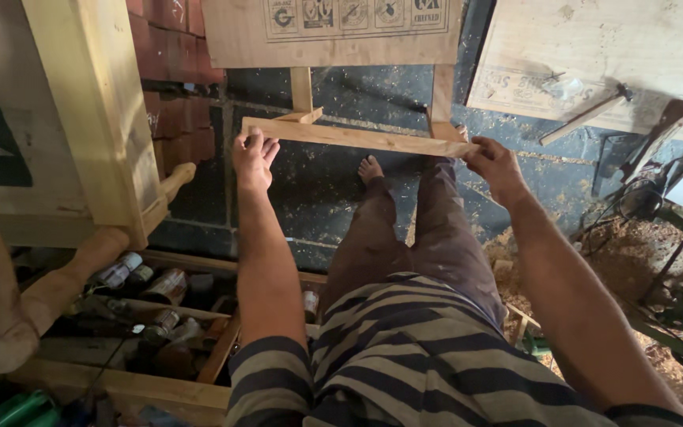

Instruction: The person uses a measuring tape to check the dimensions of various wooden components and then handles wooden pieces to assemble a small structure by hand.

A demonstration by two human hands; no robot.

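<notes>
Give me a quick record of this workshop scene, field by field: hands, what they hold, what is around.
Left hand: grips one end of the wooden strip
Right hand: grips the other end
Strip: lies level across two upright posts under a wooden board
Floor: dark, strewn with sawdust; one bare foot
Nearby: hammer on a board, cans in a wooden rack

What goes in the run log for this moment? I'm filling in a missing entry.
left hand: grips left end of wooden slat | right hand: grips right end | slat: held across two upright wooden legs | bare foot: on floor below
</notes>
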